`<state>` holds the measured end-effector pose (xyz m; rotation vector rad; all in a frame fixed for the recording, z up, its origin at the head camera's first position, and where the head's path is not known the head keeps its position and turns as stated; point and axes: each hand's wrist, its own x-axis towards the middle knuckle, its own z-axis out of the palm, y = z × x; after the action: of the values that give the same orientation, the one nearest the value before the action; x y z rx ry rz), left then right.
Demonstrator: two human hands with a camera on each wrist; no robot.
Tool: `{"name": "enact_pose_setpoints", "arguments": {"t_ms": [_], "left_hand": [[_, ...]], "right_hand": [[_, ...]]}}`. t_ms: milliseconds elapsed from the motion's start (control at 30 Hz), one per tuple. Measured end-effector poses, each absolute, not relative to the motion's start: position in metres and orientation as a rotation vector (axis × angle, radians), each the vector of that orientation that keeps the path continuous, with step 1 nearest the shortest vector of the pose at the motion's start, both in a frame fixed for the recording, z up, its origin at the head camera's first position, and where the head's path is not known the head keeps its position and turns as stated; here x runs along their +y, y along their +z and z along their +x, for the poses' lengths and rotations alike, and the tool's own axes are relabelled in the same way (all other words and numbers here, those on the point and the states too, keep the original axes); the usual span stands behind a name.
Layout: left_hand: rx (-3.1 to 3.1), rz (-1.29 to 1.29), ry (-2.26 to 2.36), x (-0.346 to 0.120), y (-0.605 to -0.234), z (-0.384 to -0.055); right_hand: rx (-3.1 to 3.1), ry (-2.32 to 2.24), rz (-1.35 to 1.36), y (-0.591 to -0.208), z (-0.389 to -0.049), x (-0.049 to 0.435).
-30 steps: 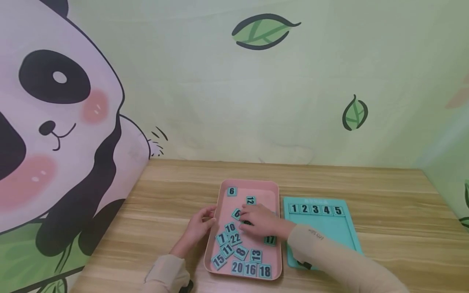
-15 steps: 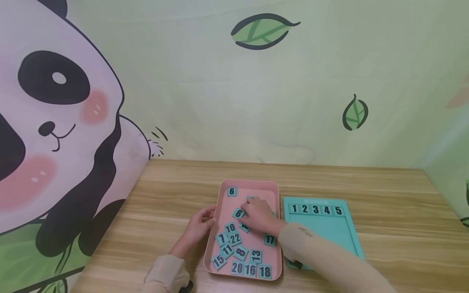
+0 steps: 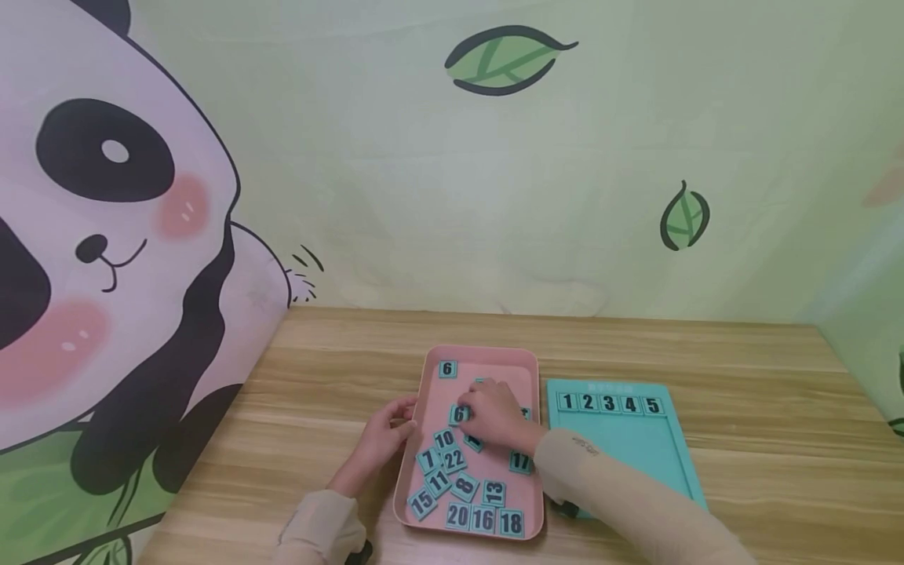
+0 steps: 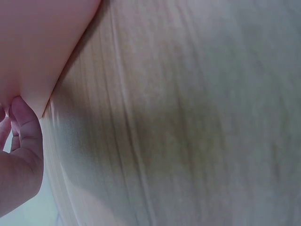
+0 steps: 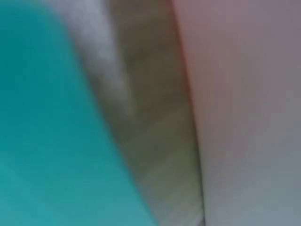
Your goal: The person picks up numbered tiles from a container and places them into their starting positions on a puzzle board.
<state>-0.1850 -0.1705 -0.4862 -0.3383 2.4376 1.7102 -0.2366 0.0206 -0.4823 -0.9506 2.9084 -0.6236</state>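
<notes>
In the head view my right hand point(image 3: 497, 412) reaches into a pink tray point(image 3: 487, 362) and pinches a teal number tile point(image 3: 458, 414) marked 6 between thumb and finger. That tile lies low in the tray, and its right side is partly covered by my fingers. My left hand point(image 3: 386, 433) rests with its fingertips against the tray's outer left wall. In the left wrist view the left hand's thumb point(image 4: 26, 122) touches the pink wall. The right wrist view shows no hand, only the blurred teal board point(image 5: 51, 132) and the tray's side point(image 5: 249, 117).
Several other number tiles lie in the tray, among them another 6 point(image 3: 448, 369), a 22 point(image 3: 453, 459) and an 18 point(image 3: 512, 521). Right of it is a teal board point(image 3: 614, 443) with tiles 1 to 5 along its top row. Both stand on a wooden table point(image 3: 339, 353).
My right hand has shifted slightly left, and its fingers have come onto the lower 6 tile, which has turned straighter. The left hand stays at the tray's side.
</notes>
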Motion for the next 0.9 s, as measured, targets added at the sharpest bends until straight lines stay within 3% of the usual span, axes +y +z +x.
{"name": "enact_pose_setpoints", "arguments": {"t_ms": [233, 900], "left_hand": [[2.437, -0.319, 1.71, -0.171, -0.486, -0.184], [2.45, -0.319, 1.719, -0.171, -0.49, -0.185]], "right_hand": [[2.908, -0.722, -1.038, -0.471, -0.24, 0.038], [2.696, -1.004, -0.698, -0.434, -0.223, 0.128]]}}
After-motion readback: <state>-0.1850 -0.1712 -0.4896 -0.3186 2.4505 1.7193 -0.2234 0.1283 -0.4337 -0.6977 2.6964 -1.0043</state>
